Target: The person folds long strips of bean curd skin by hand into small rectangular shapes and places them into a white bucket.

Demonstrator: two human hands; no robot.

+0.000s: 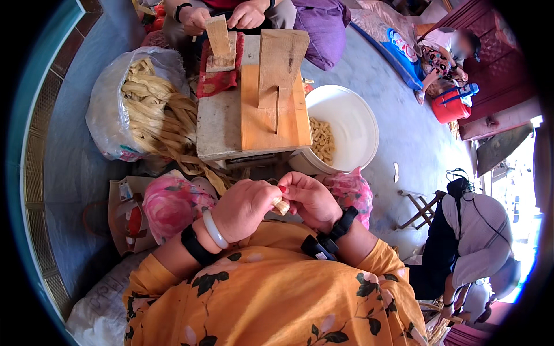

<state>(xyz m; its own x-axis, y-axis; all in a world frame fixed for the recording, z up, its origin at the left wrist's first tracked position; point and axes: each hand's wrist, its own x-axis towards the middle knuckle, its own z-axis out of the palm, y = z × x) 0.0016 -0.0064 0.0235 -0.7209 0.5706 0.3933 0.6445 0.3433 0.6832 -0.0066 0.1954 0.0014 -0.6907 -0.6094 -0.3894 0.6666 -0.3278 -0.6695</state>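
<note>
In front of my lap, my left hand (245,209) and my right hand (314,200) meet with bent fingers. Between them is a small rolled piece of pale yellow strip (281,206), and both hands pinch it. My left hand's fingertips are partly hidden behind its back. Just beyond stands a low table with a wooden board (274,130) and an upright wooden block (280,63) on it. To the right of this table, a white bucket (360,124) holds many small pale rolled pieces (322,141).
At the left, a clear plastic bag (104,115) spills long pale strips (153,106). Opposite me, a person's hands (222,17) are at a second wooden block (218,36). A paper bag (122,216) stands by my left knee. Other people sit or bend at the right, near a folding stool (424,209).
</note>
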